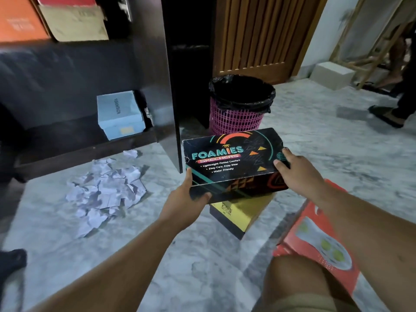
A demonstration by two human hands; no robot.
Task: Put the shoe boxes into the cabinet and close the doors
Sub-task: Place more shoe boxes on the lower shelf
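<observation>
A dark cabinet (pixel 144 64) fills the upper left, its door (pixel 167 86) standing open edge-on toward the camera. On its upper shelf sit an orange box (pixel 20 21) and a tan cardboard box (pixel 76 24); on the bottom shelf stands a pale blue shoe box (pixel 119 115). The floor (pixel 315 143) is grey marbled tile. Behind the door stands a pink mesh waste bin (pixel 238 109) lined with a black bag. Crumpled white paper (pixel 105 190) lies scattered on the floor just before the cabinet. At lower right a red box (pixel 315 242) lies beside the person's knee. A black and gold box (pixel 240 212) rests on the floor near the centre. Held above it, in front of the door's edge, is a black Foamies Skechers shoe box (pixel 231 163). The left hand (pixel 184 203) grips its near left corner, thumb on the side. The right hand (pixel 301 174) holds its right end, fingers curled over the lid.
</observation>
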